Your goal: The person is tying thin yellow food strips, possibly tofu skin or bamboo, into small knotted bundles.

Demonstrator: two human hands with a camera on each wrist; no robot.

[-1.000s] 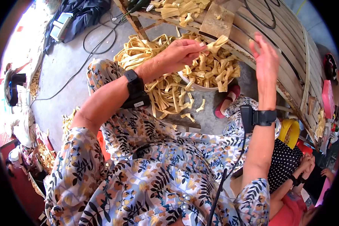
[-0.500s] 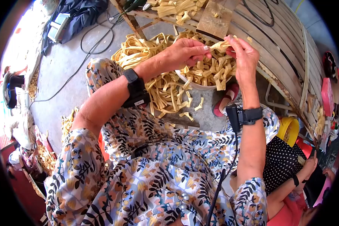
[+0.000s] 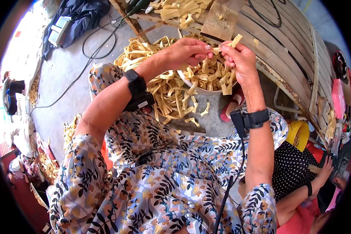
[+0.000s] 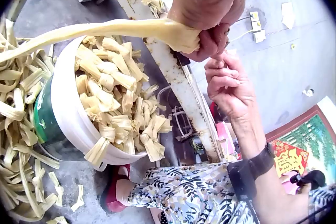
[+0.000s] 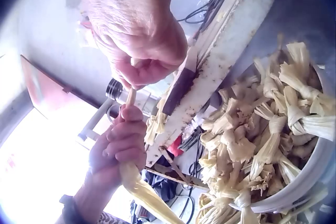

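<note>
A pale yellow strip of tofu skin [image 4: 105,28] passes through both hands above the bucket. My left hand [image 3: 185,52] grips it, and its long tail hangs down from that hand in both wrist views. My right hand [image 3: 241,58] pinches the strip close beside the left fingertips, with a short end sticking up past the thumb in the head view. Below, a white-rimmed bucket [image 4: 68,92] is heaped with knotted tofu skin pieces [image 5: 273,129]. Long loose strips [image 3: 169,95] lie on the floor to the bucket's left.
A slatted wooden bench [image 3: 284,58] with a rusty metal edge runs beyond the bucket, bearing a wooden block [image 3: 220,23] and more yellow pieces [image 3: 183,9]. A black cable [image 3: 93,58] crosses the floor at left. Another person's arm [image 3: 304,191] shows at lower right, near a yellow bucket [image 3: 298,134].
The right hand was raised apart at the right, then came left to the strip in the left hand. Both hands now hold it and have shifted slightly left.
</note>
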